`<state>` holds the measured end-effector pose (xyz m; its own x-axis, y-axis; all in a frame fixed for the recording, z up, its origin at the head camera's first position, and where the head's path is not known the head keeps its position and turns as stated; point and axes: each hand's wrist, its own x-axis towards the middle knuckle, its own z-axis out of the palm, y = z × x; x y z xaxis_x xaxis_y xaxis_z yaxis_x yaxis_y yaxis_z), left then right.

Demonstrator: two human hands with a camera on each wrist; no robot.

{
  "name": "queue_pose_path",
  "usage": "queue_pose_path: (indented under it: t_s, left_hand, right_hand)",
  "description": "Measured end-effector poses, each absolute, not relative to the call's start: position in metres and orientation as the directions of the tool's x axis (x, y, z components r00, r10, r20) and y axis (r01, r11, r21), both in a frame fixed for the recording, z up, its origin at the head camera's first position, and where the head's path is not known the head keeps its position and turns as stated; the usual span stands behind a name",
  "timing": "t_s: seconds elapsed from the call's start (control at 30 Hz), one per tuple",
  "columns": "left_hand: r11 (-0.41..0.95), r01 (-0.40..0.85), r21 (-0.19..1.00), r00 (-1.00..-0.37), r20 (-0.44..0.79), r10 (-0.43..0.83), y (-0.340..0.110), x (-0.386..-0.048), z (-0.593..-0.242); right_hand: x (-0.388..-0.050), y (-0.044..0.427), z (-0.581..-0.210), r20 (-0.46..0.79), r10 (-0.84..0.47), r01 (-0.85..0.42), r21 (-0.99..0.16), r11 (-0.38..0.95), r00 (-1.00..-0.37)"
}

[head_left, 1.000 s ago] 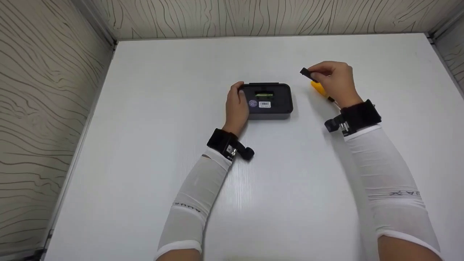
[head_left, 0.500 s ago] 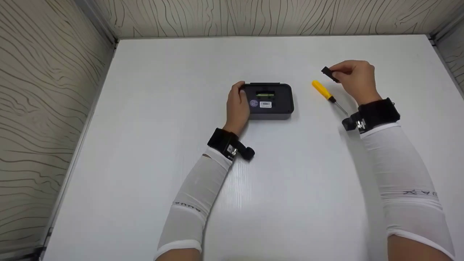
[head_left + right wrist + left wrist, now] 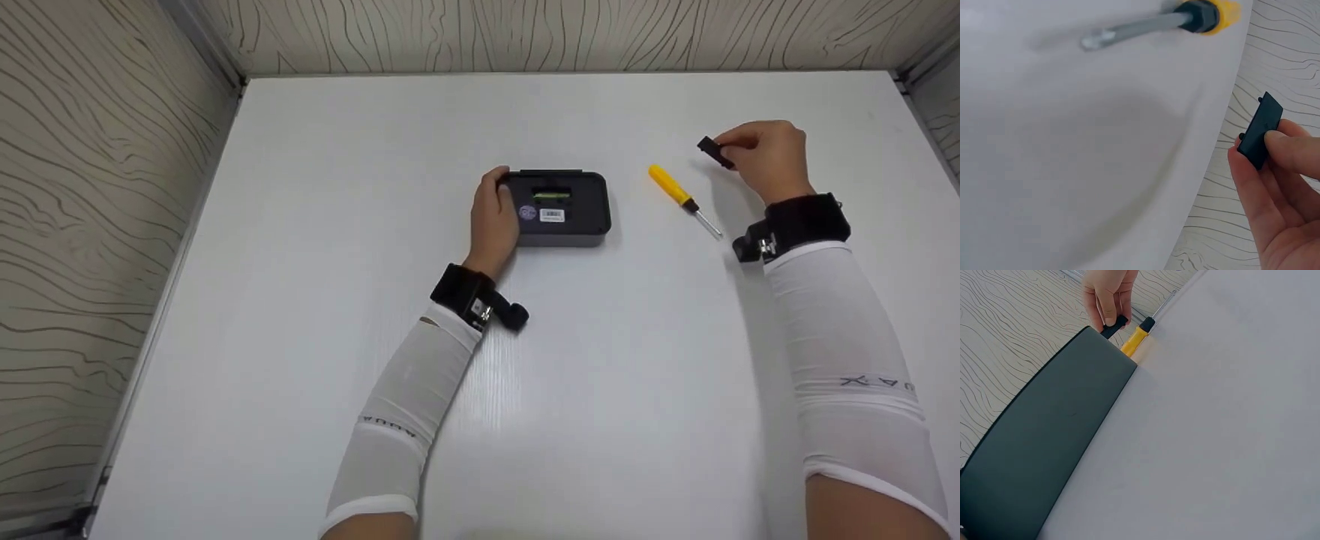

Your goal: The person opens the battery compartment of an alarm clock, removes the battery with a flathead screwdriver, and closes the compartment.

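A dark rectangular device (image 3: 581, 208) lies on the table with its back up, bearing a white label and a round purple sticker. In its uncovered battery compartment a yellow-green battery (image 3: 552, 196) shows. My left hand (image 3: 495, 221) grips the device's left end, thumb on the near side of the corner and fingers around the edge. Raised over the table at the right, my right hand (image 3: 772, 157) pinches a small black battery cover (image 3: 1260, 132) between thumb and fingers. Two little tabs stick out along the cover's edge. Between device and right hand lies a yellow-handled screwdriver (image 3: 671, 186).
The white table (image 3: 300, 225) meets a wood-grain panel (image 3: 525, 37) at the back and another panel (image 3: 90, 225) on the left. The screwdriver's metal shaft points toward the near right, close to the right wrist camera (image 3: 748, 249).
My right hand has moved to the right with the battery cover, away from the device, bringing the whole screwdriver into sight. The left hand and the device stay in place.
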<state>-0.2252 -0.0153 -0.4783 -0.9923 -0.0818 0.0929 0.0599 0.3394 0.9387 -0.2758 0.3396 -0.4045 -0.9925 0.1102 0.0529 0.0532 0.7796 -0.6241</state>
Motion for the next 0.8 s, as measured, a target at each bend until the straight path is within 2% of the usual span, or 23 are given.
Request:
queue_pose_path:
  t_s: [0.23, 0.8]
  left_hand:
    - [0.334, 0.068, 0.94, -0.992, 0.101, -0.081, -0.016, -0.223, -0.478]
    - [0.32, 0.069, 0.945, -0.993, 0.097, -0.072, -0.015, -0.221, -0.479]
  right_hand:
    - [-0.278, 0.352, -0.41, 0.079, 0.142, 0.07, -0.581, 0.811, -0.987]
    - [-0.277, 0.371, -0.42, -0.026, 0.192, 0.174, -0.547, 0.819, -0.981]
